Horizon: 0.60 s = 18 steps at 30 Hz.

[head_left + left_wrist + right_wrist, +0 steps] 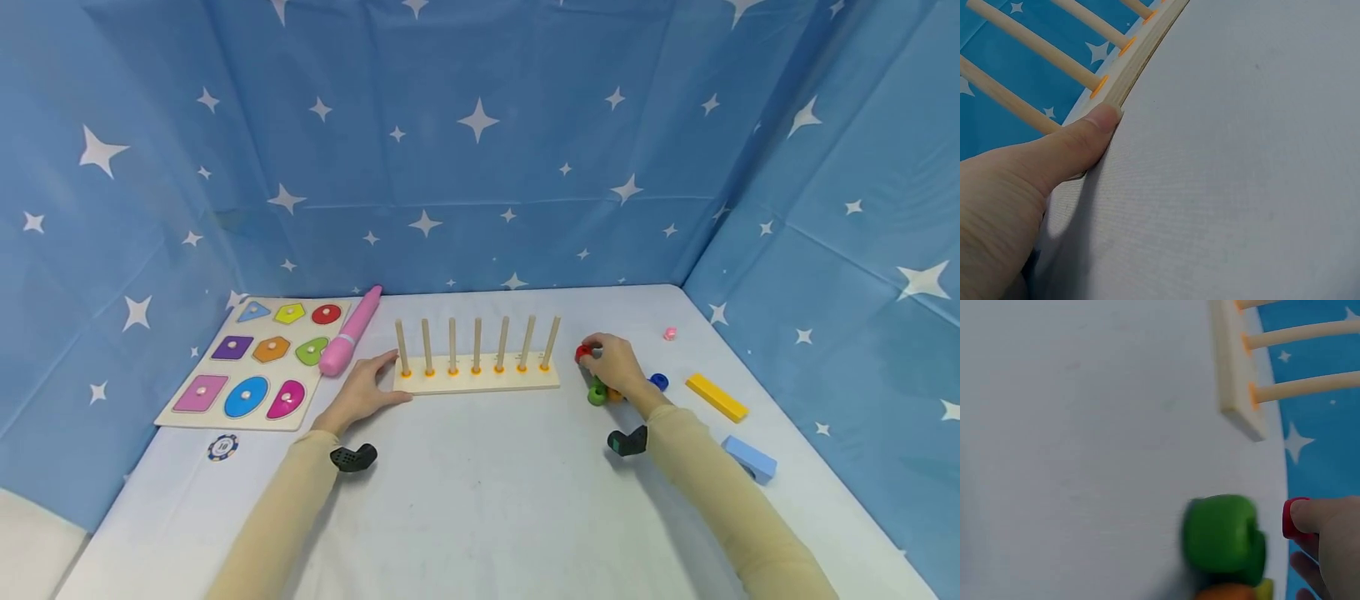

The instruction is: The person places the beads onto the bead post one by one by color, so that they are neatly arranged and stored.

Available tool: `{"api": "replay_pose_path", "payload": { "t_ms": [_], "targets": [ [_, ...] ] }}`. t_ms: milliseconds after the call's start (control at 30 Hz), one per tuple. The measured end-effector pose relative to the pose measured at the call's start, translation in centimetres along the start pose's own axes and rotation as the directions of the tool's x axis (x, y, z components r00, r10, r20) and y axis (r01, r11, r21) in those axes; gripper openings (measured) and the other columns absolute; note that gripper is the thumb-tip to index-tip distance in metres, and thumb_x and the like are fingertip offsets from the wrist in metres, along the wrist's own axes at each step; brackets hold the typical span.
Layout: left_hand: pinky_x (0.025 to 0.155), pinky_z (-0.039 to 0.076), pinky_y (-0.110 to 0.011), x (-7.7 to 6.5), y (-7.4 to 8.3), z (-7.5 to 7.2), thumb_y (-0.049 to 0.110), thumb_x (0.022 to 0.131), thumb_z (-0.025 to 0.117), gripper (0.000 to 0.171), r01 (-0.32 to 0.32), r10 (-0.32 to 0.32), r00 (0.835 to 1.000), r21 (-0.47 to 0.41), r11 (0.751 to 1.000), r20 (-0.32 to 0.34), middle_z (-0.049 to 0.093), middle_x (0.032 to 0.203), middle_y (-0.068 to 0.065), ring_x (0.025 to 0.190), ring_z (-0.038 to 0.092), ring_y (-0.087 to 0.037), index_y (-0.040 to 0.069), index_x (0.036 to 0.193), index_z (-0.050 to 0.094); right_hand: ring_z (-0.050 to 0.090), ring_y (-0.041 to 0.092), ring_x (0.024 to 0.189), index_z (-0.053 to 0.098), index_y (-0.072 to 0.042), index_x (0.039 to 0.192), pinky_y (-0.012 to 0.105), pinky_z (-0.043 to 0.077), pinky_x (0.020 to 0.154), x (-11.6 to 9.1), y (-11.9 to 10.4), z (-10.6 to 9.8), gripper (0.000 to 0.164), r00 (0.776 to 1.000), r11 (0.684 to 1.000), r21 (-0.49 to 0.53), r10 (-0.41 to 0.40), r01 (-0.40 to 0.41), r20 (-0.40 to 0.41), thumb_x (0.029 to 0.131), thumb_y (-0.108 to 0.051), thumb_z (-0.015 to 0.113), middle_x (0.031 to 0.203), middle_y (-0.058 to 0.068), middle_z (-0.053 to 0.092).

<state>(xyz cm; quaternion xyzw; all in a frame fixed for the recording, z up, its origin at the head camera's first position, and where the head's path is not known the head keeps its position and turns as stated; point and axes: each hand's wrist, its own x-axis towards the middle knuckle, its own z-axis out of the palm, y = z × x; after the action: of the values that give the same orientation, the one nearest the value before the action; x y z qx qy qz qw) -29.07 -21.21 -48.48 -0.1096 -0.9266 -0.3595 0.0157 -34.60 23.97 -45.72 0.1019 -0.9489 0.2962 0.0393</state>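
Note:
A wooden peg board (pixel 476 382) with a row of several upright pegs stands in the middle of the table. At its left end my left hand (pixel 363 390) holds it, thumb along the front edge and fingers toward the back. The left wrist view shows that thumb (pixel 1094 128) pressed on the board's edge. Right of the board, my right hand (pixel 618 367) pinches a red bead (pixel 1289 519) between thumb and fingers. Green beads (pixel 597 393) and an orange bead (pixel 615 395) lie just below this hand, partly hidden by it. Beside the wrist is a blue bead (pixel 659 382).
On the left lie a shape puzzle board (pixel 251 421), a pink bat-shaped toy (pixel 352 332) and a poker chip (pixel 222 447). To the right are a yellow block (pixel 716 397), a light blue block (pixel 750 460) and a small pink piece (pixel 670 333). A star-patterned curtain (pixel 480 167) borders the table.

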Motion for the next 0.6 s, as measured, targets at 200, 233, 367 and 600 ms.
{"api": "replay_pose_path", "payload": {
  "t_ms": [200, 233, 367, 600],
  "targets": [
    [0.101, 0.038, -0.046, 0.1, -0.3, 0.1, 0.040, 0.071, 0.082, 0.090, -0.006, 0.006, 1.000, 0.003, 1.000, 0.002, 0.050, 0.132, -0.015, 0.118, 0.045, -0.029, 0.010, 0.144, 0.039, 0.054, 0.037, 0.106, 0.058, 0.003, 0.118, 0.051, 0.045, 0.092, 0.8, -2.2, -2.2, 0.031, 0.992, 0.997, 0.064, -0.043, 0.051, -0.119, 0.091, -0.012, 0.062, 0.114, 0.022, 0.060],
    [0.102, 0.038, -0.045, 0.1, -0.3, 0.1, 0.040, 0.071, 0.082, 0.090, -0.003, 0.003, 1.000, 0.004, 1.000, 0.005, 0.050, 0.132, -0.015, 0.118, 0.045, -0.029, 0.010, 0.144, 0.039, 0.055, 0.036, 0.104, 0.058, 0.003, 0.118, 0.050, 0.047, 0.090, 1.0, -3.1, -2.7, 0.031, 0.989, 0.994, 0.084, -0.051, 0.063, -0.137, 0.091, -0.012, 0.062, 0.112, 0.022, 0.060],
    [0.102, 0.038, -0.046, 0.0, -0.2, 0.0, 0.040, 0.072, 0.081, 0.090, -0.005, 0.005, 1.000, 0.007, 1.000, 0.012, 0.050, 0.132, -0.016, 0.118, 0.045, -0.030, 0.010, 0.145, 0.038, 0.059, 0.033, 0.100, 0.058, 0.002, 0.119, 0.046, 0.050, 0.087, 2.2, -7.0, -4.5, 0.031, 0.978, 0.982, 0.139, -0.102, 0.128, -0.180, 0.092, -0.013, 0.061, 0.111, 0.021, 0.061],
    [0.103, 0.036, -0.047, 0.0, -0.1, 0.1, 0.037, 0.074, 0.081, 0.088, -0.015, 0.015, 1.000, -0.003, 1.000, 0.007, 0.048, 0.133, -0.017, 0.120, 0.044, -0.031, 0.009, 0.145, 0.037, 0.062, 0.025, 0.098, 0.060, -0.001, 0.118, 0.037, 0.052, 0.086, 4.0, -14.5, -3.4, 0.030, 0.959, 0.942, 0.195, -0.251, 0.273, -0.128, 0.090, -0.012, 0.064, 0.111, 0.014, 0.063]
  ]
}}
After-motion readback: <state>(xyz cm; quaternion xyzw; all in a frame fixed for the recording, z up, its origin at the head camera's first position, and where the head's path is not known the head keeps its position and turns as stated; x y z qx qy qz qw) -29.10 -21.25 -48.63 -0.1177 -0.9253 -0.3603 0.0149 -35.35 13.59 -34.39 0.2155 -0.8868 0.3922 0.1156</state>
